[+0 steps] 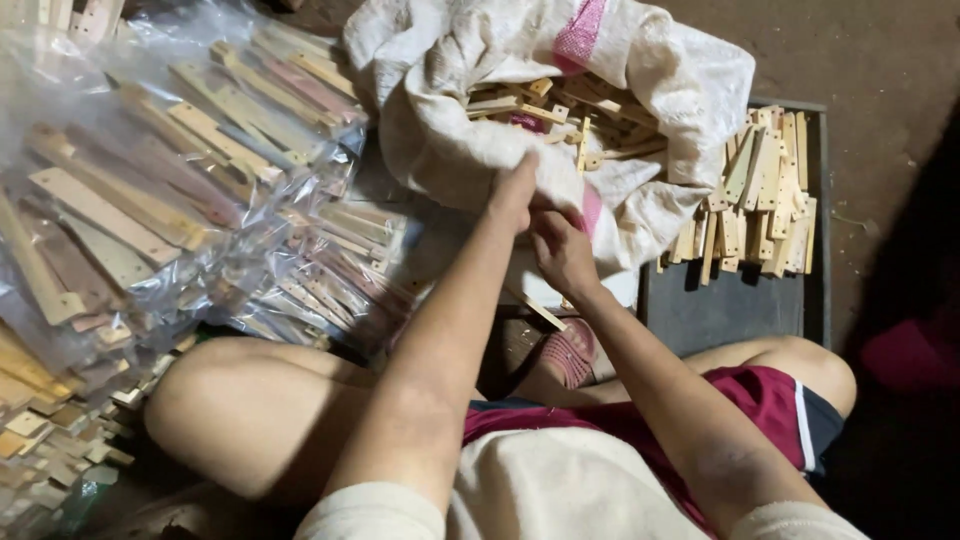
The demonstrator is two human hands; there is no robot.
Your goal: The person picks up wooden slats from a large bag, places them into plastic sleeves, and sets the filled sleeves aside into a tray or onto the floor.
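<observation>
Left hand (513, 190) and right hand (560, 250) pinch sack (440, 150) rim, apparently clamped; sack could tip, spilling wooden strips (560, 115).

Clear plastic bags (170, 170) packed with flat wooden strips fill the left side, piled over one another. Loose offcuts (45, 440) lie heaped at the lower left. A stack of short wooden strips (765, 200) rests on a dark tray (735, 310) at the right. A pink sandal (572, 352) shows between the knees, on the bare floor (880, 70).
</observation>
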